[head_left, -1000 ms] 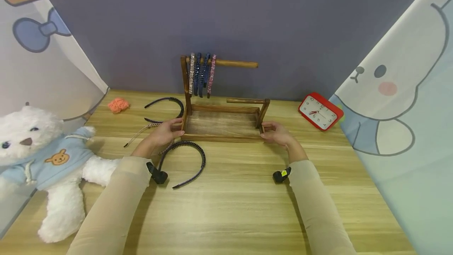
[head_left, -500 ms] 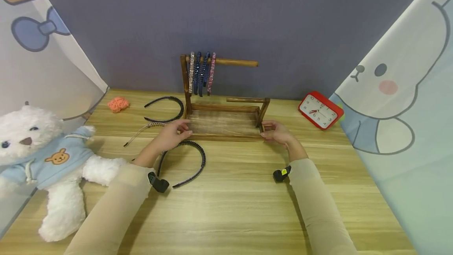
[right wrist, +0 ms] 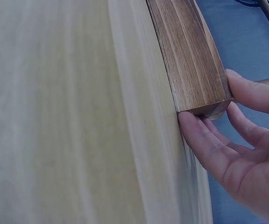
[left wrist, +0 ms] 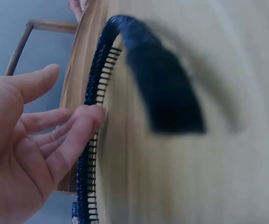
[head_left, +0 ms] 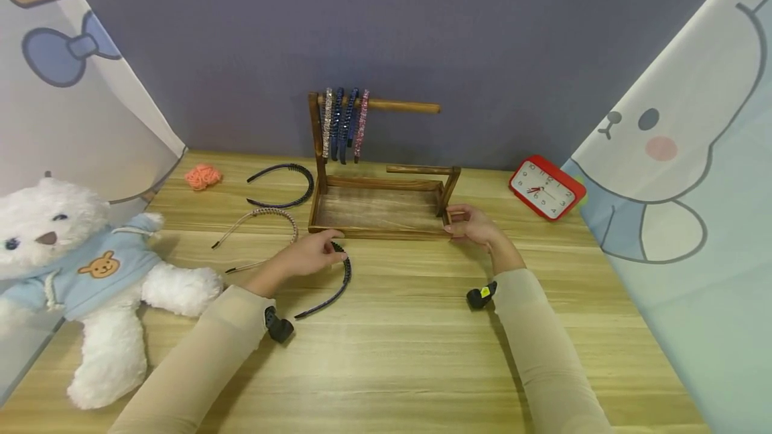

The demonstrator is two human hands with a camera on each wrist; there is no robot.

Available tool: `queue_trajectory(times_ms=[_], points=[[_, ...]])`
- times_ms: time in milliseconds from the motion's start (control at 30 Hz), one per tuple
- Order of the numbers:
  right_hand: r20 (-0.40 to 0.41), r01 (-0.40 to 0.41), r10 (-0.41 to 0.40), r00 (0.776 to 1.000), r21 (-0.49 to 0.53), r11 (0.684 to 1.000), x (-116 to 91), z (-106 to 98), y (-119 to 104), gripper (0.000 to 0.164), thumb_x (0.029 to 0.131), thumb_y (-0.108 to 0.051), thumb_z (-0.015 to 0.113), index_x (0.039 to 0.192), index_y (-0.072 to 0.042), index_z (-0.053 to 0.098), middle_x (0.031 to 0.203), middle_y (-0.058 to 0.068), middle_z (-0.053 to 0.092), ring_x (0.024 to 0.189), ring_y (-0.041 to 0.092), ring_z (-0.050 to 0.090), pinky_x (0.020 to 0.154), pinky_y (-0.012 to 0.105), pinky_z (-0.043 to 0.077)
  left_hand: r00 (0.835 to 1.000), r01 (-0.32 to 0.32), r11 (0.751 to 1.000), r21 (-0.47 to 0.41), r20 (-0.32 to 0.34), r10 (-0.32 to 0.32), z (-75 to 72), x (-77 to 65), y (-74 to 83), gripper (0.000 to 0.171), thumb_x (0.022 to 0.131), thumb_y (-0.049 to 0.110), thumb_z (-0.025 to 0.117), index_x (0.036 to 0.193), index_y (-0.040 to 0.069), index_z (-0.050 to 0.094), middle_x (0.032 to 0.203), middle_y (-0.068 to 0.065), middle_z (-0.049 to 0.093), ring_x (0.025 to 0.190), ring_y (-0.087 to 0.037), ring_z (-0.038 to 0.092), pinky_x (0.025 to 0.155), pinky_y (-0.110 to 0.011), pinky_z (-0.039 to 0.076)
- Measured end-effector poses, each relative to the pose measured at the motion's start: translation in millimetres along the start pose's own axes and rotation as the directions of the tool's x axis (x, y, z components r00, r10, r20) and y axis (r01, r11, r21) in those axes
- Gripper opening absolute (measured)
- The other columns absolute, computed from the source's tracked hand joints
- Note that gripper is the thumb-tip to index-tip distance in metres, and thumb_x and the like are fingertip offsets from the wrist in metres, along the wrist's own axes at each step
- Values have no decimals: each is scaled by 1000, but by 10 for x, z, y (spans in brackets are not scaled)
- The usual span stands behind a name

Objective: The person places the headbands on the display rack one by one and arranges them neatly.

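A wooden headband rack (head_left: 386, 234) has a tray base and an upper bar (head_left: 404, 106) with several sparkly headbands (head_left: 360, 126) hanging at its left end. My right hand (head_left: 473, 225) holds the tray's right end, thumb and fingertips at the corner. My left hand (head_left: 307, 254) is over a dark braided headband (head_left: 346, 281) lying before the tray. In the left wrist view, its fingertips (left wrist: 95, 112) meet the toothed band (left wrist: 91, 84), while the thumb stands apart. The hand hides part of this headband in the head view.
Left of the rack lie a beige headband (head_left: 265, 211) and another dark headband (head_left: 311, 186). An orange yarn bundle (head_left: 203, 177) is further left, above a white plush bear (head_left: 114, 313). A red clock (head_left: 547, 187) stands at right. A grey wall (head_left: 386, 25) closes the back.
My left hand has left the tray's left end and come forward and right to the dark headband, uncovering the beige one. My right hand has stayed at the tray's right end.
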State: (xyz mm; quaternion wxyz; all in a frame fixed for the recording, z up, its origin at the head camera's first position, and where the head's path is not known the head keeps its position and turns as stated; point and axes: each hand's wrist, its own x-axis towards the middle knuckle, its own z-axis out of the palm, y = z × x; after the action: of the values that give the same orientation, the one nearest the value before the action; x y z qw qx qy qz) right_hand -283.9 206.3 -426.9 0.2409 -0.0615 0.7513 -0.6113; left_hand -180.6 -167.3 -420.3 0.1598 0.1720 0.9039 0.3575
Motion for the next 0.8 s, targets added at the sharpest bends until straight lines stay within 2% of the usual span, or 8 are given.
queue_trajectory(times_ms=[167, 267, 433, 667, 800], points=[[-3, -6, 6, 1000, -7, 1000, -16, 1, -20, 62, 94, 6, 58, 148, 6, 28, 143, 32, 27, 108, 31, 53, 90, 47, 51, 999, 14, 1000, -15, 47, -13, 75, 8, 20, 57, 99, 24, 61, 142, -8, 40, 78, -2, 61, 59, -15, 54, 55, -31, 45], [-2, -8, 8, 1000, -7, 1000, -14, -1, -19, 62, 94, 6, 58, 148, 7, 28, 143, 32, 27, 108, 31, 53, 90, 47, 51, 998, 26, 999, -29, 54, -24, 107, 19, 22, 58, 98, 24, 62, 141, -10, 40, 76, -3, 61, 57, -15, 53, 51, -29, 42], [-10, -20, 20, 1000, -11, 1000, 4, 2, -5, 62, 95, 6, 59, 148, 5, 28, 144, 32, 27, 113, 35, 52, 88, 46, 52, 998, 54, 999, -7, 25, -54, 142, 46, 40, 57, 96, 28, 65, 134, -10, 47, 74, -2, 61, 57, -15, 55, 52, -29, 43], [-24, -46, 46, 999, -11, 999, 3, 16, -7, 62, 94, 5, 60, 149, 2, 30, 145, 30, 28, 118, 38, 49, 87, 44, 52, 993, 117, 993, -5, -12, -117, 186, 47, 119, 49, 92, 27, 71, 126, -5, 55, 77, -2, 61, 61, -16, 58, 56, -31, 48], [-18, -46, 46, 999, -13, 999, -1, 13, -14, 62, 95, 4, 60, 149, 2, 29, 146, 31, 27, 119, 39, 48, 89, 46, 52, 993, 114, 993, 16, -29, -114, 193, 25, 165, 49, 90, 26, 74, 125, -4, 56, 79, 0, 62, 63, -15, 59, 57, -31, 49]])
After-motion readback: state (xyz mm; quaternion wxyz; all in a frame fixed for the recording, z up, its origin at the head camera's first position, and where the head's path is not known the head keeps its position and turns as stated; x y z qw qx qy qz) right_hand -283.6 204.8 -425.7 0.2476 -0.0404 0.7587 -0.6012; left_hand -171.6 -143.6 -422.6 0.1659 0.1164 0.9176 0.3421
